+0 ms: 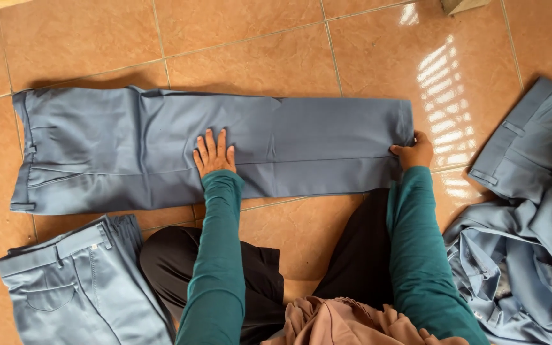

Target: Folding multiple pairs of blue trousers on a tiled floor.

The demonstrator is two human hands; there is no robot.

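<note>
A pair of grey-blue trousers (129,147) lies flat across the orange tiled floor, waistband at the left and leg hems at the right. My left hand (214,153) presses flat on the middle of the legs, fingers spread. My right hand (411,152) grips the hem end of the legs at the right. Both arms wear teal sleeves.
A folded pair of the same trousers (78,281) lies at the lower left beside my knee. A loose heap of more grey-blue trousers (531,223) fills the right side. My black-clad legs (269,275) are folded under me in the middle foreground.
</note>
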